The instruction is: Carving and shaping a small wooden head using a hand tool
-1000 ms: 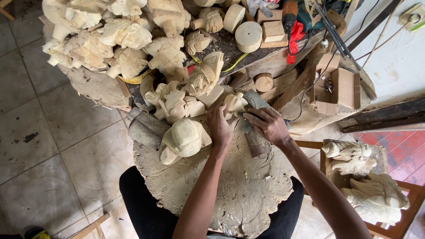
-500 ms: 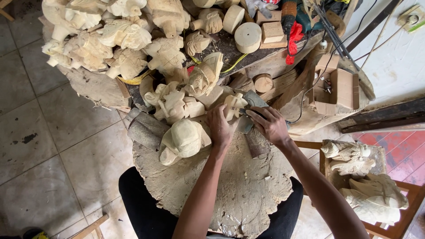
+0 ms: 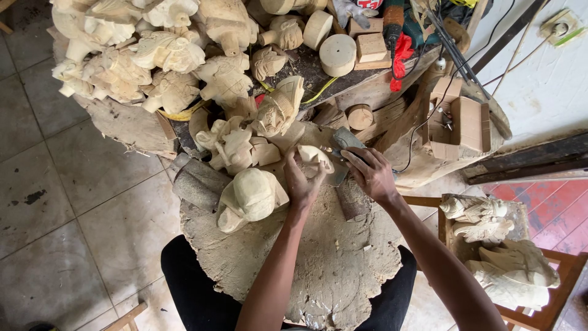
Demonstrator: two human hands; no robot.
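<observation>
Our left hand [image 3: 304,178] fingers clasp a small pale carving [image 3: 313,157]; right hand [image 3: 370,175] fingers closed around a grey tool [image 3: 345,142] touching it.

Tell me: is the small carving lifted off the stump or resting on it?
Cannot tell for sure. The left hand grips the small carving over the stump, fingers hiding its underside.

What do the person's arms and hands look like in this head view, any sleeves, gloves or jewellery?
Both arms are bare from the bottom edge of the frame up to the hands: no sleeves show. The left hand and right hand wear no gloves, and no watch, bracelet or ring can be made out at the wrists or fingers. No tape, bandage or markings are visible. Dark trousers show beneath the arms.
</observation>
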